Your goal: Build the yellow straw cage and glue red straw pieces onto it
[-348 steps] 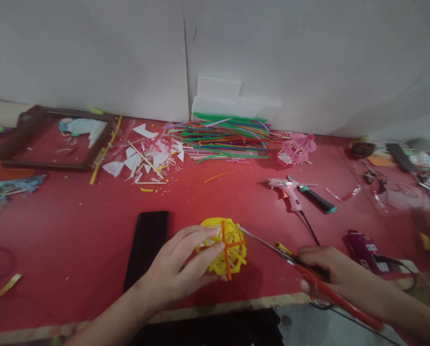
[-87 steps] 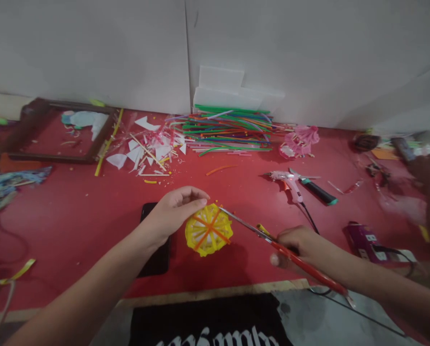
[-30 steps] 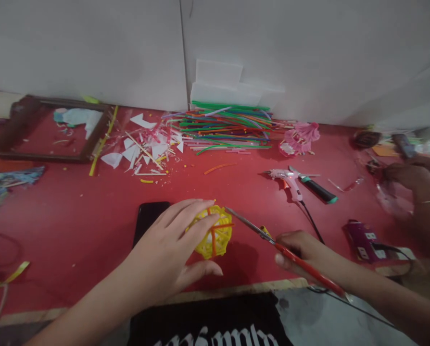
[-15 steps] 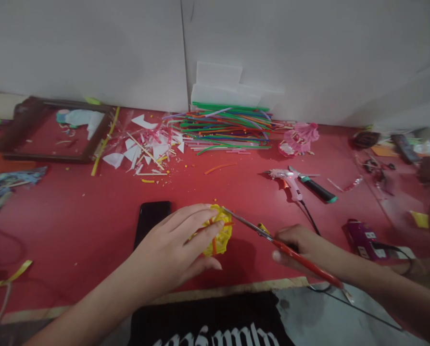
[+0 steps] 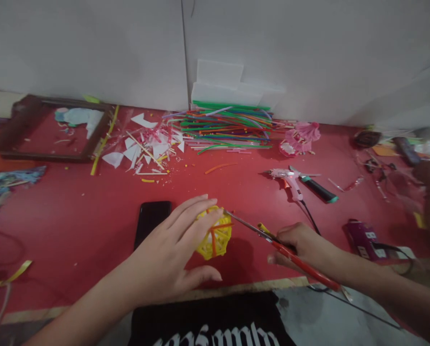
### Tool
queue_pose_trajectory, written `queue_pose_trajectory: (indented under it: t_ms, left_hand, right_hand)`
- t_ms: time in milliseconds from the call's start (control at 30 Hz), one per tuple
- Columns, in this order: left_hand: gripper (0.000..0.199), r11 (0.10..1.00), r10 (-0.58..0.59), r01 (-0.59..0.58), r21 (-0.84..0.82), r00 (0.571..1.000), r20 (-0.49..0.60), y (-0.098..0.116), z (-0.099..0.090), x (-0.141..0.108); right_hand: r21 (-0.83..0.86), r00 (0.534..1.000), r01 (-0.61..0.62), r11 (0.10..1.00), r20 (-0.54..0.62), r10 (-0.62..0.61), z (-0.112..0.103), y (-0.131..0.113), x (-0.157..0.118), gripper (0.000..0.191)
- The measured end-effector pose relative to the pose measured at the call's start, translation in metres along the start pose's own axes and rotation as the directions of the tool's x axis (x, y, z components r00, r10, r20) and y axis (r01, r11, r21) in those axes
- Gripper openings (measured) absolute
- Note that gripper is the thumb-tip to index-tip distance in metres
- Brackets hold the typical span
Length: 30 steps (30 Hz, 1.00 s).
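A small round yellow lattice piece (image 5: 221, 240) with orange strips across it sits near the table's front edge. My left hand (image 5: 179, 240) lies over its left side with fingers stretched out and thumb apart; the fingertips touch or hover at its upper edge, and the part beneath is hidden. In my right hand (image 5: 297, 245) are long scissors (image 5: 249, 226) with red handles. Their tips point left, at the upper right rim of the yellow piece. A short yellow stick or tube (image 5: 261, 227) shows beside the blades at my right fingers; whether it is held I cannot tell.
A black phone (image 5: 152, 221) lies left of my hand. Pink glue gun (image 5: 290, 181) and cutter (image 5: 319, 190) lie ahead on the right. Behind are colored pipe sticks (image 5: 229, 127), white scraps (image 5: 150, 149), a pink model (image 5: 299, 139) and a brown frame (image 5: 49, 156). Another person's arm is at right.
My left fingers have straightened and shifted slightly up and left, uncovering more of the yellow piece. A small orange bit now shows by the scissor tips, which stay near the rim.
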<state>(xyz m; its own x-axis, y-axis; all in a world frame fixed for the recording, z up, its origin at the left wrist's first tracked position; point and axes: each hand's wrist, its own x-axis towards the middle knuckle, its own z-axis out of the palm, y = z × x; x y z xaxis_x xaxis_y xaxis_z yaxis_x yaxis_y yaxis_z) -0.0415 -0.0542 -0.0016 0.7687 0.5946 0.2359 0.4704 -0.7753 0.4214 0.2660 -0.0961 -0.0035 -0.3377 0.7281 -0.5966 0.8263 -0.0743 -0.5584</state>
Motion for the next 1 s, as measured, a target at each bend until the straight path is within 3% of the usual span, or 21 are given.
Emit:
queue_pose_trajectory:
  t_ms: [267, 467, 700, 867, 1000]
  left_hand:
    - [0.073, 0.995, -0.096, 0.095, -0.038, 0.995, -0.019, -0.002, 0.002, -0.002]
    - [0.108, 0.975, -0.201, 0.220, 0.040, 0.940, -0.275, 0.006, 0.020, 0.001]
    - [0.078, 0.951, -0.266, 0.239, -0.198, 0.955, -0.127, 0.012, 0.020, -0.003]
    - [0.081, 0.950, -0.292, 0.263, -0.166, 0.938, -0.188, 0.007, 0.024, -0.005]
    - [0.084, 0.960, -0.270, 0.243, -0.141, 0.936, -0.225, 0.006, 0.029, -0.003]
  right_hand:
    - [-0.003, 0.995, 0.036, 0.999, -0.094, -0.037, -0.001, 0.004, 0.004, 0.065]
    - [0.107, 0.996, 0.070, 0.992, -0.059, -0.064, 0.002, 0.004, -0.005, 0.061]
    - [0.288, 0.998, 0.007, 0.958, 0.056, -0.024, 0.016, 0.008, -0.013, 0.056]
    - [0.349, 0.996, 0.005, 0.937, 0.081, -0.036, 0.020, 0.003, -0.015, 0.055]
    - [0.272, 0.999, 0.022, 0.962, 0.030, -0.031, 0.021, 0.004, -0.013, 0.054]
